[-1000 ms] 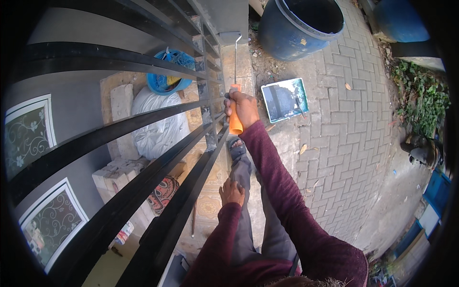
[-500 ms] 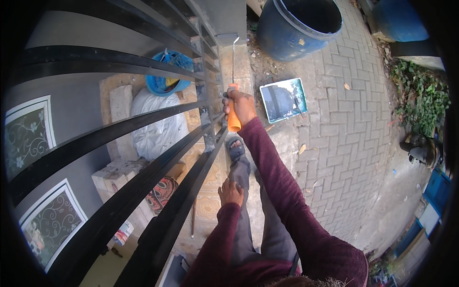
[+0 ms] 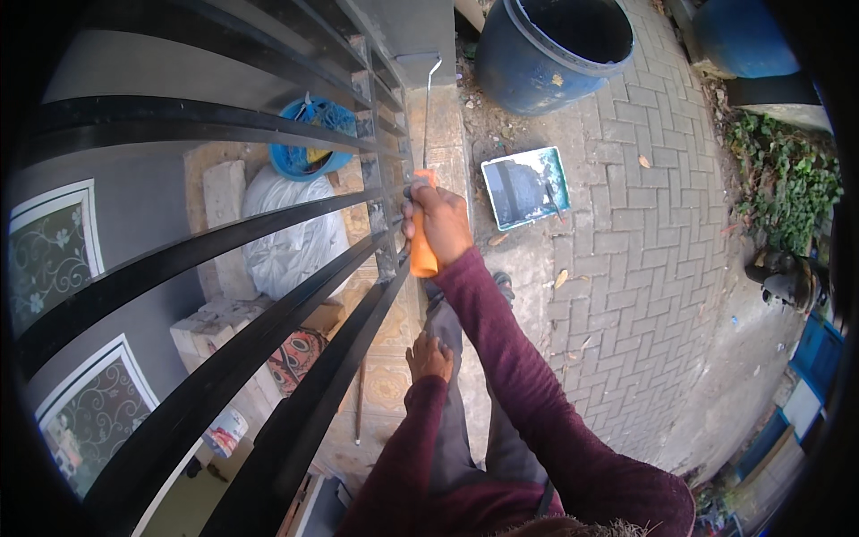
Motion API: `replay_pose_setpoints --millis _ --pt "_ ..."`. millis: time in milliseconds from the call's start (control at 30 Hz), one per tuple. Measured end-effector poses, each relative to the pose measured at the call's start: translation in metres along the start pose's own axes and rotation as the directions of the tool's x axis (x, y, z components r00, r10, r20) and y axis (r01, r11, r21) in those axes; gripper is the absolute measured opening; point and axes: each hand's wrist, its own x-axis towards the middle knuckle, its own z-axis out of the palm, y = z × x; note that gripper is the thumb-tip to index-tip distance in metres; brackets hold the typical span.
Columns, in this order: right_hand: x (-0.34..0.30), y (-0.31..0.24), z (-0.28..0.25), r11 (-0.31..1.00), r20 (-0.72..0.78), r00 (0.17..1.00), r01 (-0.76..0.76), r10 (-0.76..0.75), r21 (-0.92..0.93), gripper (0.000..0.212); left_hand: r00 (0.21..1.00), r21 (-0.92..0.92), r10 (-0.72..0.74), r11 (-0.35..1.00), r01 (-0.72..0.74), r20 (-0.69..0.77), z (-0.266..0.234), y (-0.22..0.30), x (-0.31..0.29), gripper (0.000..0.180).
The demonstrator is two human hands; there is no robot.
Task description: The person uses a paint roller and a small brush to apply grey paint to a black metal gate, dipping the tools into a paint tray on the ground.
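A grey wall (image 3: 143,201) stands beside block paving (image 3: 644,224), outdoors in soft, even daylight.
Two white-framed windows (image 3: 54,233) with floral, scrolling patterns on their panes are set at left; tan patterned tiles (image 3: 387,380) cover the floor nearer the wall. To the right, the grey paving carries a few dry leaves (image 3: 561,279), with bare concrete (image 3: 716,385) and leafy green plants (image 3: 778,188) along its far side.

Left: black bars (image 3: 304,403) fence us off, passage only through gaps between them. Right hand (image 3: 443,222) on orange handle (image 3: 423,251) crowds bars' edge. Far: grey wall (image 3: 429,27) and, right of it, big blue barrel (image 3: 528,76) stand in way. Between bars and paint tray (image 3: 562,179), tiled strip (image 3: 447,130) gives us narrow lane, metal rod (image 3: 427,116) along it. Right of tray, wide paving (image 3: 644,268) leaves us room.
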Motion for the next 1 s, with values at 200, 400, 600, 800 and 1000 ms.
replay_pose_setpoints --millis 200,400,600,800,1000 --pt "0.086 0.033 -0.035 0.995 -0.074 0.996 0.032 -0.039 -0.094 0.019 1.0 0.005 0.014 1.0 -0.014 0.004 -0.003 0.005 0.002 0.032" --pt "0.09 0.042 -0.079 0.987 -0.088 0.995 -0.057 0.044 -0.15 0.019 0.999 -0.027 -0.026 0.999 0.027 0.024 -0.007 0.008 0.0 0.032" --pt "0.12 0.027 -0.1 0.994 -0.087 0.995 -0.064 0.055 -0.093 0.019 0.989 0.006 0.065 0.998 -0.065 -0.135 -0.007 0.009 0.0 0.029" --pt "0.142 0.049 -0.11 0.991 -0.109 0.992 -0.077 0.065 -0.108 0.017 1.0 -0.02 -0.003 1.0 0.003 0.011 -0.015 0.011 0.0 0.031" --pt "0.128 0.04 -0.092 0.996 -0.077 0.997 -0.037 0.031 -0.076 0.017 0.999 -0.02 -0.032 0.999 0.033 0.021 -0.015 0.01 0.002 0.031"
